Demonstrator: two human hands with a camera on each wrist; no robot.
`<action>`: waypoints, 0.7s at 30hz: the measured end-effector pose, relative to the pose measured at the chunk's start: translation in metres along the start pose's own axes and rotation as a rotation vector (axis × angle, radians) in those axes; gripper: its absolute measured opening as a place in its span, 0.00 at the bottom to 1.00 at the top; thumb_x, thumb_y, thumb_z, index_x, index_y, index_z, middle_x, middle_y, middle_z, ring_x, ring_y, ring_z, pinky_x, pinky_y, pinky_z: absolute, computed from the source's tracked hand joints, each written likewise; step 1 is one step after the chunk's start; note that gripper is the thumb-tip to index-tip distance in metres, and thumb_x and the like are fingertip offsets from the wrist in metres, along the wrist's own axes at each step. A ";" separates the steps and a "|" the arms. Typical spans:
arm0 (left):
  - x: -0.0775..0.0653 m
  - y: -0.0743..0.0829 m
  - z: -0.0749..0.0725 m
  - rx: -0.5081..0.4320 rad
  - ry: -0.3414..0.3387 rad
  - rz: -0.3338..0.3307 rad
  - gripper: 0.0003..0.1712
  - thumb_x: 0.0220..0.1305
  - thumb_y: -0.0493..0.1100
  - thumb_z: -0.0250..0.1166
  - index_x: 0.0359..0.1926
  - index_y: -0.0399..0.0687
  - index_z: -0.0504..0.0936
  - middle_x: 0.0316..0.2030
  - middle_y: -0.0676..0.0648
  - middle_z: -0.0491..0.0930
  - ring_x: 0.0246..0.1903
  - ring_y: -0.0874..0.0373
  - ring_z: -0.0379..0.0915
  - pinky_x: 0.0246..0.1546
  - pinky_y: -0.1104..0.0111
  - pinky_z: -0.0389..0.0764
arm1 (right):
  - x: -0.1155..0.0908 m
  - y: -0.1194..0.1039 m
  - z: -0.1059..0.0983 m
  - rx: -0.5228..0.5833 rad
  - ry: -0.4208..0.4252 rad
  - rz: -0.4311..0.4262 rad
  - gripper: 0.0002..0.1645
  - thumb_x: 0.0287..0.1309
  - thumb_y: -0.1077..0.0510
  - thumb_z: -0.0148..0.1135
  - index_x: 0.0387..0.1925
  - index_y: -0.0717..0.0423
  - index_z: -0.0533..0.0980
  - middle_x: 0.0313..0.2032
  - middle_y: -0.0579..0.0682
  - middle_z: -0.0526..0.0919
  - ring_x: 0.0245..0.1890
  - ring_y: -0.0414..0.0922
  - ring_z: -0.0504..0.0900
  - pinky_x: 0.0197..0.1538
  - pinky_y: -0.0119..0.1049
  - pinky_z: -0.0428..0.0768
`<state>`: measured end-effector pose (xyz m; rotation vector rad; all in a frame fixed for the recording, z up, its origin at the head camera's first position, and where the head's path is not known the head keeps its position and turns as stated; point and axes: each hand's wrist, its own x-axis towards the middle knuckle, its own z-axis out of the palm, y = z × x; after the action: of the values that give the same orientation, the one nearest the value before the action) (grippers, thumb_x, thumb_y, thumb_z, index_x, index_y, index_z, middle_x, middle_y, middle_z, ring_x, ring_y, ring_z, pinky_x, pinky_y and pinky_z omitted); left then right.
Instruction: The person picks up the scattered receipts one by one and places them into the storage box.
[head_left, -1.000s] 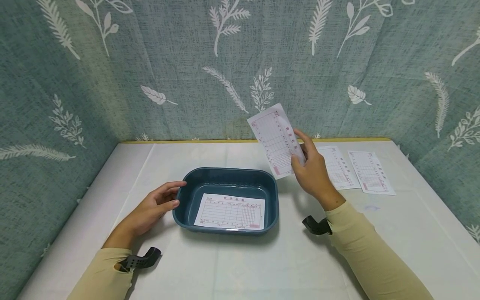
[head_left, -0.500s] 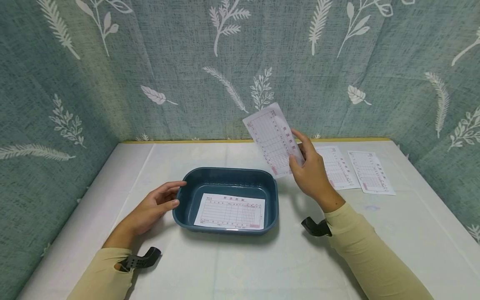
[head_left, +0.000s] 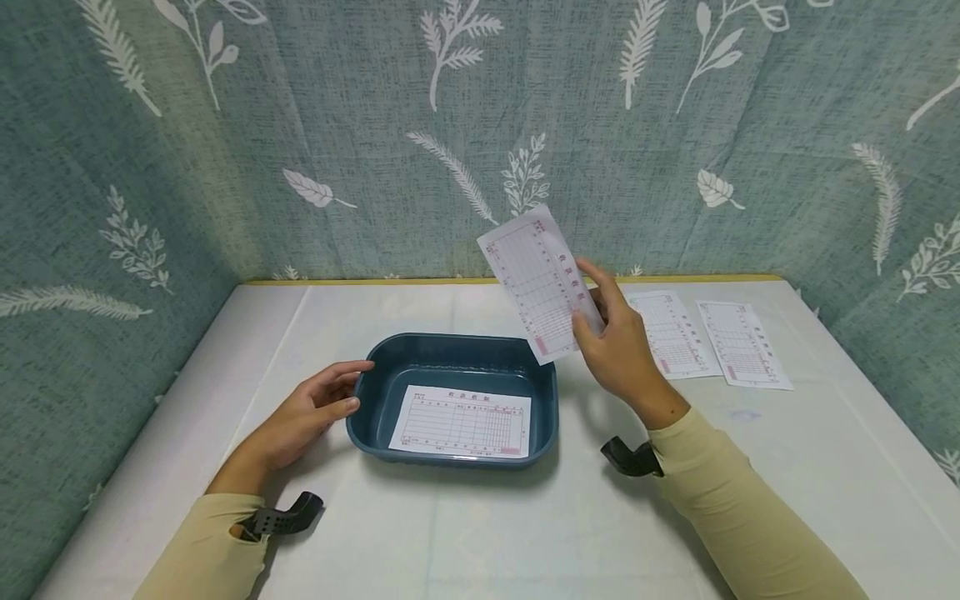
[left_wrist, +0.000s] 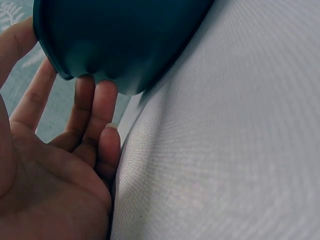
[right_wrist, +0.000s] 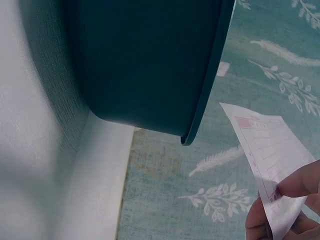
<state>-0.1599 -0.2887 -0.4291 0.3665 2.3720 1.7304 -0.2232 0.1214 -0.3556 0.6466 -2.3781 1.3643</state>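
My right hand (head_left: 618,337) pinches a white receipt slip (head_left: 536,287) with red print between thumb and fingers. Tilted, the slip's lower corner overlaps the back right rim of a dark teal rectangular tub (head_left: 457,354) in the head view. Another receipt slip (head_left: 461,425) lies flat inside the tub. My left hand (head_left: 303,412) holds the tub's left end, its index fingertip over the rim. In the left wrist view, fingertips (left_wrist: 104,95) press the outer wall below the rim. The right wrist view shows the held slip (right_wrist: 267,150) beside the tub's outer wall (right_wrist: 145,60).
Two more receipt slips, one (head_left: 671,333) partly behind my right hand and one (head_left: 742,343) further right, lie on the white-covered table (head_left: 465,533). A green leaf-patterned cloth (head_left: 360,100) stands behind the table and along its sides.
My right hand has moved slightly left with the receipt slip, bringing its lower corner over the tub's rim in the head view. The left hand and the tub stay in place.
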 end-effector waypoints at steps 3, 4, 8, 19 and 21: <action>0.000 0.000 0.000 0.000 -0.002 0.003 0.29 0.73 0.40 0.58 0.72 0.45 0.65 0.69 0.32 0.63 0.60 0.72 0.67 0.55 0.81 0.72 | -0.001 0.000 0.002 0.001 -0.006 -0.007 0.40 0.67 0.70 0.53 0.76 0.46 0.57 0.47 0.62 0.81 0.43 0.54 0.84 0.38 0.44 0.81; 0.000 0.000 0.000 0.000 -0.002 0.004 0.29 0.73 0.40 0.58 0.72 0.45 0.65 0.69 0.32 0.63 0.59 0.72 0.67 0.55 0.81 0.72 | -0.001 0.000 0.002 0.000 -0.010 -0.009 0.40 0.67 0.70 0.53 0.76 0.46 0.58 0.47 0.62 0.81 0.42 0.54 0.84 0.38 0.44 0.80; 0.001 0.000 0.000 0.004 0.003 -0.005 0.29 0.72 0.40 0.59 0.71 0.46 0.65 0.68 0.34 0.64 0.59 0.71 0.67 0.55 0.81 0.72 | -0.002 -0.002 0.005 -0.003 -0.015 -0.019 0.39 0.65 0.71 0.55 0.75 0.49 0.59 0.47 0.62 0.82 0.40 0.52 0.83 0.37 0.42 0.80; 0.002 -0.003 -0.002 0.006 0.005 0.000 0.29 0.72 0.40 0.59 0.71 0.47 0.65 0.66 0.39 0.66 0.59 0.69 0.68 0.55 0.80 0.72 | -0.006 -0.003 0.015 0.000 -0.059 -0.048 0.38 0.64 0.72 0.57 0.73 0.51 0.63 0.47 0.60 0.83 0.44 0.51 0.83 0.47 0.48 0.81; 0.001 -0.003 -0.002 0.002 0.001 0.007 0.29 0.72 0.39 0.59 0.72 0.46 0.65 0.66 0.39 0.66 0.59 0.69 0.68 0.55 0.80 0.72 | -0.006 -0.003 0.017 0.003 -0.066 -0.049 0.38 0.64 0.72 0.57 0.73 0.51 0.63 0.47 0.60 0.84 0.44 0.51 0.84 0.48 0.49 0.82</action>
<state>-0.1620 -0.2908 -0.4312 0.3752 2.3760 1.7319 -0.2172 0.1070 -0.3645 0.7567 -2.3949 1.3455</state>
